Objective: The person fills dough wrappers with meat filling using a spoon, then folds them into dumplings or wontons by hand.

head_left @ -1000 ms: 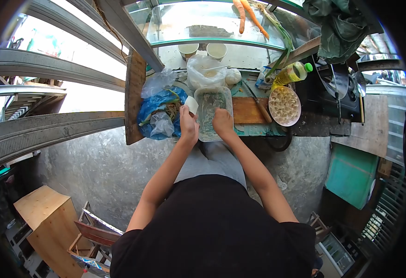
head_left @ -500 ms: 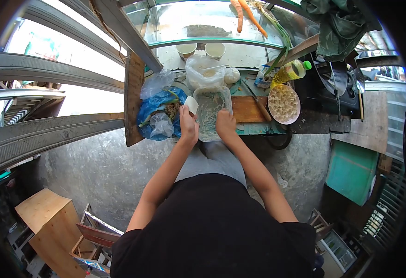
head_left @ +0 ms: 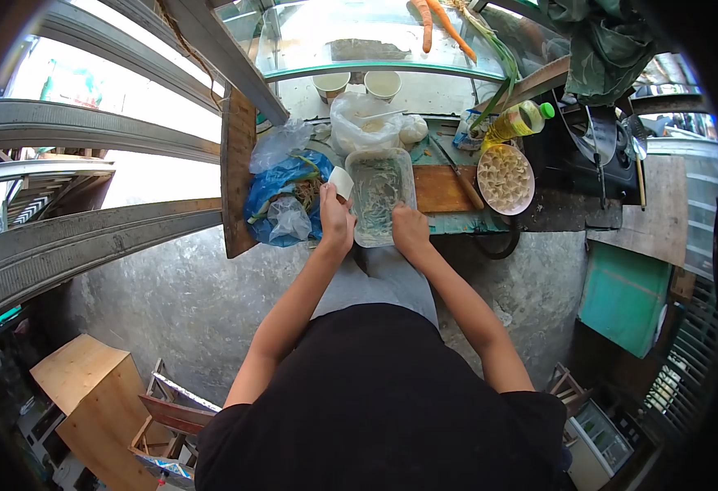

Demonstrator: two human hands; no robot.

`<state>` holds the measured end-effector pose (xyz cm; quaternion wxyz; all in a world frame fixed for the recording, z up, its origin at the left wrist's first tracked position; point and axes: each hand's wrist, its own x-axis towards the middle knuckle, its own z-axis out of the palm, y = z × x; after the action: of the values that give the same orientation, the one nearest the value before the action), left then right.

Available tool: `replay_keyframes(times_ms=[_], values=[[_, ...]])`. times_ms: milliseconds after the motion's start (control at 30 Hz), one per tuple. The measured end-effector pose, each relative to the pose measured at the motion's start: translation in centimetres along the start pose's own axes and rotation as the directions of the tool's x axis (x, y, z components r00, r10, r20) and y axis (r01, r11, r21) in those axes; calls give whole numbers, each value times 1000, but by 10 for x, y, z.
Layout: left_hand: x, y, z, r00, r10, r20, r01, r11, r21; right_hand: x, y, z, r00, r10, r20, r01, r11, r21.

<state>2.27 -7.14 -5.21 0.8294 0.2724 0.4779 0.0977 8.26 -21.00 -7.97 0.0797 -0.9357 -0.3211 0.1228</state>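
Note:
A clear plastic container (head_left: 382,176) with pale shreds inside stands in front of me at the counter edge. My left hand (head_left: 336,219) is closed round a white cup (head_left: 342,182) at the container's left side. Over the container's lower right part, my right hand (head_left: 410,228) is curled; what its fingers hold, if anything, is hidden. A blue plastic bag (head_left: 259,196) with roots and green stalks lies left of my left hand. To the right, a knife (head_left: 461,179) rests across a wooden cutting board (head_left: 439,195).
Beyond the container are a white plastic bag (head_left: 361,129) and two paper cups (head_left: 383,84). Farther right stand a plate of dumplings (head_left: 505,179), an oil bottle (head_left: 516,123) and a black stove (head_left: 617,168). Carrots (head_left: 426,31) lie on the glass case.
My right hand has moved slightly down and to the right over the container. The white cup remains in my left hand, and the view has shifted a little.

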Motion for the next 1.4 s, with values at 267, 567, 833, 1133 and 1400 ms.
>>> replay_keyframes(times_ms=[267, 567, 833, 1133, 1400], values=[[6, -4, -1, 1000, 9, 17, -9, 1000, -4, -20, 0, -11, 974, -187, 131, 180, 982, 63], [3, 1, 1, 1000, -21, -17, 20, 999, -29, -8, 2, 5, 989, -124, 82, 119, 991, 63], [6, 3, -3, 1000, -22, 8, 22, 998, -67, 3, 2, -48, 975, -133, 179, 143, 989, -47], [11, -1, -7, 999, -14, 48, 18, 995, -96, 2, -18, -24, 981, -8, 195, 44, 982, -182], [14, -4, -8, 998, 10, 68, -5, 998, -70, -17, -2, -27, 990, -19, 138, 20, 1000, -10]])
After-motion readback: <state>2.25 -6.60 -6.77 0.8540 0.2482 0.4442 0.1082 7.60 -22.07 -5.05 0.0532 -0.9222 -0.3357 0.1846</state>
